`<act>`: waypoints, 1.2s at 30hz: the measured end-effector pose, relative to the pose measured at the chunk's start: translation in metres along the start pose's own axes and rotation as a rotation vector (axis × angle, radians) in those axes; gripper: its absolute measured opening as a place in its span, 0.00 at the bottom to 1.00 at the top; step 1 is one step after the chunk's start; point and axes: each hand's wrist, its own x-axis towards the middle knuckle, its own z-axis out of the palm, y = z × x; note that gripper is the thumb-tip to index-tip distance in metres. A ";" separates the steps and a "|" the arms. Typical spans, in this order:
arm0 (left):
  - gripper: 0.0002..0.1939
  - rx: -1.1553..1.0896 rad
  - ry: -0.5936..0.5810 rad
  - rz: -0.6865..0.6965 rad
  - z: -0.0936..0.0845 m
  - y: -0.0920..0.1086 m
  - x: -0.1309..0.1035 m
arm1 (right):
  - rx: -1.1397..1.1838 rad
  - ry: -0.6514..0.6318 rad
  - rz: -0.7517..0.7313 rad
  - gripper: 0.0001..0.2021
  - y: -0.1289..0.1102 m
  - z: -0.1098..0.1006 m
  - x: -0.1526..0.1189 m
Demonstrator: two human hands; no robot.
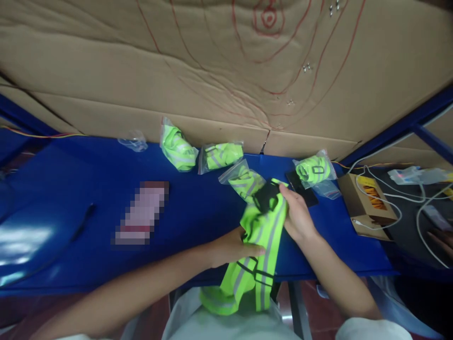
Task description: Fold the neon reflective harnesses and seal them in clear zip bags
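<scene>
A neon-yellow reflective strap harness [264, 231] with grey stripes, black buckles and a black patch is gathered between my hands. My left hand [231, 248] grips its middle, thumb across the front of the bands. At the upper end my right hand [295, 210] pinches the strap beside the black patch. The lower loops hang past the table's front edge toward my lap. Just behind the harness lies a bagged neon bundle [244, 179], partly covered by it. A flat black object [300, 189] lies beyond my right hand, with another bagged bundle [313, 169] partly over it.
Two more bagged neon bundles [179, 148] stand along the cardboard wall [219, 61], near a crumpled clear bag [133, 140]. A pixelated flat item [143, 212] lies left on the blue table [198, 208]. An open cardboard box [370, 205] and white cables are at right, near another person's hand [442, 241].
</scene>
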 end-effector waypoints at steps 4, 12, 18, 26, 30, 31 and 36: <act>0.38 -0.014 -0.039 0.063 0.002 0.000 0.001 | 0.117 0.124 0.021 0.19 -0.001 0.000 0.001; 0.51 0.026 0.007 0.354 -0.016 0.030 -0.008 | 0.157 -0.025 0.128 0.27 0.000 0.000 -0.002; 0.37 0.184 0.306 0.607 -0.016 0.028 -0.003 | 0.048 -0.124 0.010 0.26 0.006 0.003 -0.013; 0.28 -0.102 0.333 0.433 -0.027 0.032 0.000 | -0.348 -0.399 -0.202 0.18 0.011 -0.003 -0.002; 0.31 -0.036 0.269 0.408 -0.021 0.033 0.000 | -0.324 -0.194 -0.223 0.14 0.020 -0.001 0.002; 0.32 -0.045 0.230 0.402 -0.019 0.032 0.000 | -0.292 -0.155 -0.220 0.14 0.023 0.001 0.001; 0.35 -0.158 0.109 0.379 -0.013 0.023 0.002 | -0.075 -0.114 -0.115 0.17 0.032 0.014 -0.010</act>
